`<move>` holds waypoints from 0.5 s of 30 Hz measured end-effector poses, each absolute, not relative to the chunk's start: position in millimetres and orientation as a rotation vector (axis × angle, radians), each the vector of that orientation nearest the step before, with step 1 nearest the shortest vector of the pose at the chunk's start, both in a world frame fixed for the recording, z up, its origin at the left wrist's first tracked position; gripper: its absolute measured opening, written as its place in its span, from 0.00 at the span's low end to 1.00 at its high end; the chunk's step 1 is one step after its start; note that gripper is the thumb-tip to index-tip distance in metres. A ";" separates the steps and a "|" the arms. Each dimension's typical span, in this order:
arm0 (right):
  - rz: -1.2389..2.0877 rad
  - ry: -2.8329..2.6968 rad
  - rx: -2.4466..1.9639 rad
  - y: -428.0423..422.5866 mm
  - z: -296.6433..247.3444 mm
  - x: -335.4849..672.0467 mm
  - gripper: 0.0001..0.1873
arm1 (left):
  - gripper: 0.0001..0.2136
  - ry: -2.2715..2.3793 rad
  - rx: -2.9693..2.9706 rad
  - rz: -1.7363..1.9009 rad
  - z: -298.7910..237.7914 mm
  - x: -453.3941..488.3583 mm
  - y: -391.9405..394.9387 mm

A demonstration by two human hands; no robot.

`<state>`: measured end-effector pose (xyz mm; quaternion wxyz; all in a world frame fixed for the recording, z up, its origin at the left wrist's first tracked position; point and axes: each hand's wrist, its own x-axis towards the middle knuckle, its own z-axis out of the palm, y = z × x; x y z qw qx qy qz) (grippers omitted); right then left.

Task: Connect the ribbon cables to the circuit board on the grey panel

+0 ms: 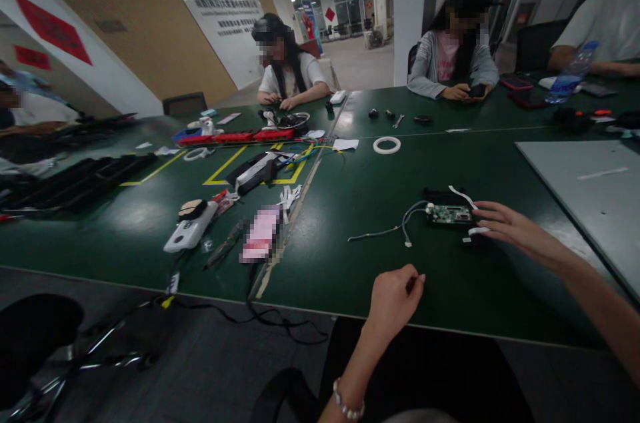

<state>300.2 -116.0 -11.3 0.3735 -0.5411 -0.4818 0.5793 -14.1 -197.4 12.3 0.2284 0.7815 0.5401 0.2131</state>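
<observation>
A small green circuit board (447, 214) lies on the table in a black frame, with thin grey wires (407, 219) running off its left side to a white plug. White strips (463, 196) stick out at its right end. My right hand (525, 236) reaches in from the right, its fingers stretched out and apart at that end of the board, close to the strips. Whether the fingertips touch them I cannot tell. Nearer the table's front edge, my left hand (395, 296) is curled closed, with nothing visible in it, apart from the board.
A grey panel (590, 203) lies at the right. A white tape roll (387, 145) sits beyond the board. To the left are a phone (261, 234), a white power strip (190, 228) and a black-and-white device (257, 169). Several people sit around the table.
</observation>
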 end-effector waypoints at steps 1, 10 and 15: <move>1.497 -1.215 -1.375 -116.2 -10.8 297.5 0.33 | 0.11 1.482 2.154 0.590 12.3 -14.1 -197.6; 1.498 -1.110 -1.363 -114.0 6.9 288.9 0.31 | 0.11 1.477 2.131 0.574 12.9 -13.4 -197.4; 1.537 -1.013 -1.329 -111.9 11.9 283.2 0.30 | 0.11 1.472 2.132 0.573 12.2 -13.1 -197.1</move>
